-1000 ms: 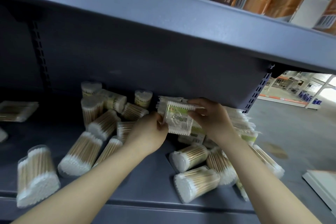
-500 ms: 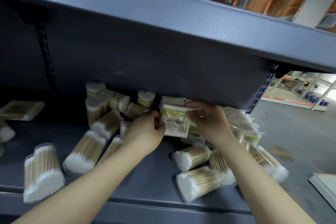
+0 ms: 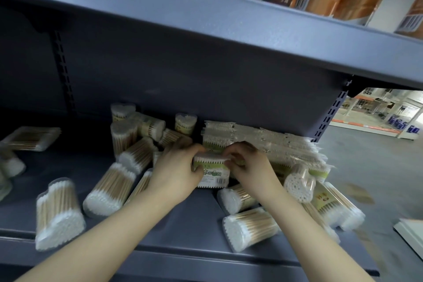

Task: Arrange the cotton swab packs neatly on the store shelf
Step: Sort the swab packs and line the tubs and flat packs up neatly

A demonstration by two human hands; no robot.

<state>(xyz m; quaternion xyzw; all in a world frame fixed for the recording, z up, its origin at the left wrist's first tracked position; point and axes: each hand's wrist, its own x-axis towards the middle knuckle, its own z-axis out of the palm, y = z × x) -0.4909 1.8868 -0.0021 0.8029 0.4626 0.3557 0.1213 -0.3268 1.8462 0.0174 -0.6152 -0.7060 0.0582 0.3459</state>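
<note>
Now, left to right:
Loose tubs: clear swab tubs (image 3: 107, 192) lie tipped across the shelf (image 3: 187, 220), unsorted.
Left hand (image 3: 176, 174): your fingers curl round the flat pack (image 3: 211, 173) at its left edge.
Right hand (image 3: 248, 167): pinching the pack's top right corner.
Row (image 3: 263, 142): flat packs lean behind.
Tip: square it, label forward, then slide it flush against that row.
</note>
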